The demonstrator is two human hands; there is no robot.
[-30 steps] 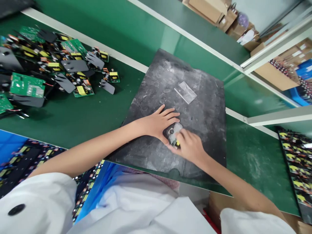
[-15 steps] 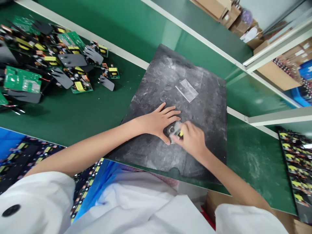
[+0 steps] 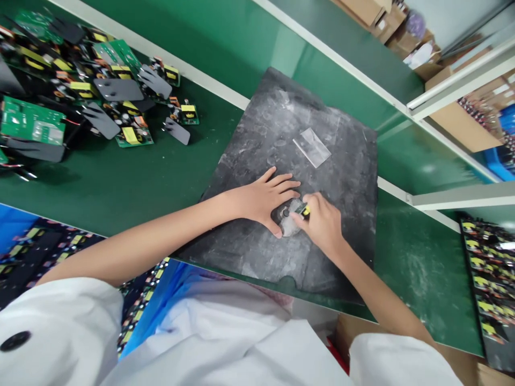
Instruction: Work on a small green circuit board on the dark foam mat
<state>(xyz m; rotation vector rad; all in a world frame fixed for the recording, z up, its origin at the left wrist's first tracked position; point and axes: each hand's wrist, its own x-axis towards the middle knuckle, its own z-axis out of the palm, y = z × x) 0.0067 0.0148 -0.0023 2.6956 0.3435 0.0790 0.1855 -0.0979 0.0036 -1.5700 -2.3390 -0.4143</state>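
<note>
My left hand (image 3: 267, 201) lies flat with its fingers spread on a worn black mat (image 3: 257, 252). Close to its thumb is a pale scuffed patch with a small dark round piece (image 3: 286, 213) on it. My right hand (image 3: 324, 222) pinches a small circuit board (image 3: 304, 209) with a yellow part, just right of that round piece. The fingers hide much of the board, and whether it touches the mat I cannot tell. Farther up the mat lies a clear flat plastic piece (image 3: 313, 147).
Circuit boards with grey plug plates (image 3: 118, 89) are heaped on the green bench (image 3: 132, 187) at left. A black tray of boards (image 3: 483, 279) stands at right. White rails (image 3: 386, 102) run behind the mat. More boards (image 3: 32, 268) sit low at left.
My right hand has shifted slightly right and up with the circuit board, exposing more of the pale patch. My left hand stays flat on the mat. The whole view has shifted slightly.
</note>
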